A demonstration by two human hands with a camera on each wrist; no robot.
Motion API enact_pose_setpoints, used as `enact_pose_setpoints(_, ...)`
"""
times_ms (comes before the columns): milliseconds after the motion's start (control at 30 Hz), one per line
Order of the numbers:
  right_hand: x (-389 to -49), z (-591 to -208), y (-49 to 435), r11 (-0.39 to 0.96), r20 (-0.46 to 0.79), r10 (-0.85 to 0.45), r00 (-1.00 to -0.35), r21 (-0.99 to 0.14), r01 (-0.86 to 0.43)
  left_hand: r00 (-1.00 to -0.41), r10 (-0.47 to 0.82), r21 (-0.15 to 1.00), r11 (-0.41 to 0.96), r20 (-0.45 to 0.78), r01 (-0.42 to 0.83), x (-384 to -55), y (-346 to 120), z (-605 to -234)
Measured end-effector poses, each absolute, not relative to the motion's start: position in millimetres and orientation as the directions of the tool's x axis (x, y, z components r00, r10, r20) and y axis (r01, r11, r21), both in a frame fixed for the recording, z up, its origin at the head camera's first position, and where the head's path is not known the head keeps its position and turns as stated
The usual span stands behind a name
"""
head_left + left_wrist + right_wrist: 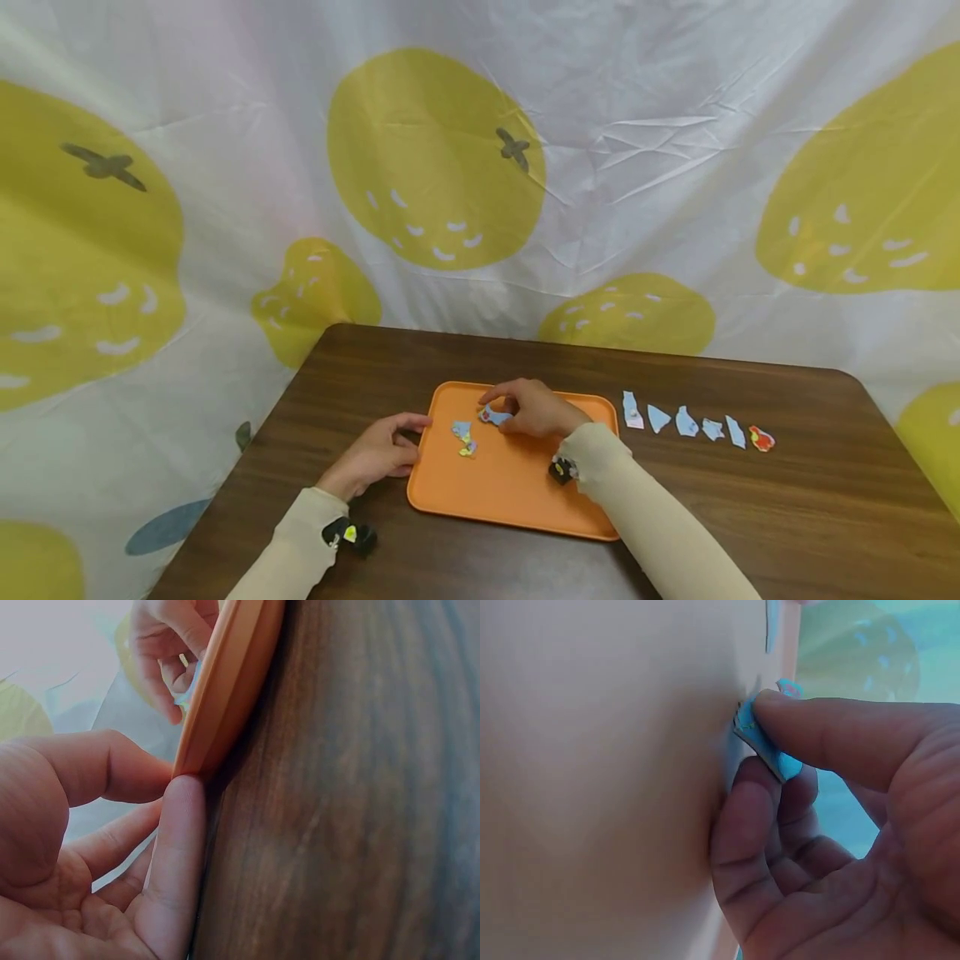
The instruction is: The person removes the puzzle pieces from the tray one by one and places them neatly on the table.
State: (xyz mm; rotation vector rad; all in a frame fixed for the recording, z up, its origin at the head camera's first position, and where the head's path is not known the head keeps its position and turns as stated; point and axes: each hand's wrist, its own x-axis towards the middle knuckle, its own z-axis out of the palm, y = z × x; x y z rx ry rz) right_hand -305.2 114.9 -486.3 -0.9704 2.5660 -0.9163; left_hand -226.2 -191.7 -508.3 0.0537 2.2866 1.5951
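Observation:
My right hand (536, 408) is over the orange tray (517, 500) and pinches a light-blue puzzle piece (495, 416) with a red print. In the right wrist view the thumb presses on one face of the piece (769, 739), and the fingers curl behind it. Its edge looks thick. My left hand (378, 454) is at the tray's left side. In the left wrist view its bent fingertips hold the rim (206, 712). Left of the held piece, a light-blue piece (461, 428) and a yellowish piece (468, 450) lie close together on the tray.
On the dark wooden table (750, 517), a row of several light-blue pieces (686, 422) lies right of the tray, ending in a red and yellow piece (762, 439). A curtain (465, 308) with yellow fruit hangs behind the table.

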Motion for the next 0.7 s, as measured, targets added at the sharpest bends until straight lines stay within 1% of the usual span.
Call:
enact_pose_setpoints(267,-302.0,-483.6,125.7,0.559,-0.002,-0.623,-0.782,-0.701,-0.443,-0.936,0.236,0.918,0.362,-0.259,-0.163,-227.7,-192.6,-508.7)
enact_pose_setpoints(500,-298.1,-471.2,133.6,0.494,0.050,-0.600,-0.798,-0.762,-0.418,-0.937,0.234,0.914,0.374,-0.259,-0.159,-231.1,-193.1,-505.6)
enact_pose_setpoints(700,-292.1,-464.8,138.9,0.485,0.062,-0.581,-0.812,-0.774,-0.406,-0.938,0.227,0.914,0.370,-0.261,-0.165,-234.7,-194.0,-503.1)
